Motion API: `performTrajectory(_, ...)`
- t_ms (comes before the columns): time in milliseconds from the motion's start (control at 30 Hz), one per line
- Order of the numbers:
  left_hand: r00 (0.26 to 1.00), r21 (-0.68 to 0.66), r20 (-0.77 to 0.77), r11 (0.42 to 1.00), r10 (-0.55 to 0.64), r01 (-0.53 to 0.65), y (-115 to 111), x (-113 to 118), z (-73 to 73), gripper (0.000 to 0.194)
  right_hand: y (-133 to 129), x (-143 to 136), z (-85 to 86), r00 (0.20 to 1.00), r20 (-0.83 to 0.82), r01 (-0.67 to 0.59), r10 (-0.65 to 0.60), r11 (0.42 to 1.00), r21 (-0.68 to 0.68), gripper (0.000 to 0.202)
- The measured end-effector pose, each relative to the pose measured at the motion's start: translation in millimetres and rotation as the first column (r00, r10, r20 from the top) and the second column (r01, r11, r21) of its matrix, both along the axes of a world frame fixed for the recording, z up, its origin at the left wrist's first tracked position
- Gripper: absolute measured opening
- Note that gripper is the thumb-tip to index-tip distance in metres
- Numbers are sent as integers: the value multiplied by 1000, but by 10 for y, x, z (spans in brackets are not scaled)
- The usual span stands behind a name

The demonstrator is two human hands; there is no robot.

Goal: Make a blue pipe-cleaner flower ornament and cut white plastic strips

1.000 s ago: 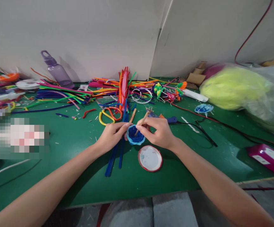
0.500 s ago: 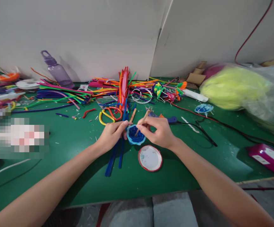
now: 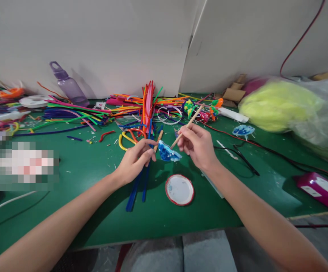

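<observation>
Left hand (image 3: 138,158) pinches a blue cup (image 3: 167,152) between the hands, right hand (image 3: 198,146) pinching a wooden stick (image 3: 192,119).

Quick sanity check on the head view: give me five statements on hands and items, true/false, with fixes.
1. The right hand holds a wooden stick. True.
2. A blue scalloped piece is between the right hand and the left hand. True.
3. The round lid has a yellow rim. False: the lid's rim is red.
4. The blue scalloped piece sits inside the lid. False: it is apart from the lid, which lies nearer the person on the green tabletop.
5. The purple bottle is at the back, near the wall. True.
</observation>
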State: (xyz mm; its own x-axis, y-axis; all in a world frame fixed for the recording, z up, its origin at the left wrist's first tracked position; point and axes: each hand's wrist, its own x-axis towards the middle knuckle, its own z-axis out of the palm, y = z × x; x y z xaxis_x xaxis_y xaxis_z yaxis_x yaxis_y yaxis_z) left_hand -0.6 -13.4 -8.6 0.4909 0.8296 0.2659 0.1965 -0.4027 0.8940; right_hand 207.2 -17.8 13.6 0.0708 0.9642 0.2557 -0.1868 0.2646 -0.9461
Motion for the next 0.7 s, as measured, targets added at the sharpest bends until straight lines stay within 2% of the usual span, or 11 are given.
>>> performTrajectory(167, 996, 59, -29, 995, -79, 80, -31, 14, 15, 35, 15, 7, 9, 998, -69, 5, -12, 996, -90, 23)
performTrajectory(300, 995, 56, -70, 996, -64, 68, -26, 30, 12, 27, 22, 12, 1, 995, -102, -17, 7, 995, -98, 21)
performTrajectory(700, 994, 53, -96, 997, -45, 50, -16, 42, 23, 25, -4, -25, -38, 991, -116, -72, 62, 994, -87, 18)
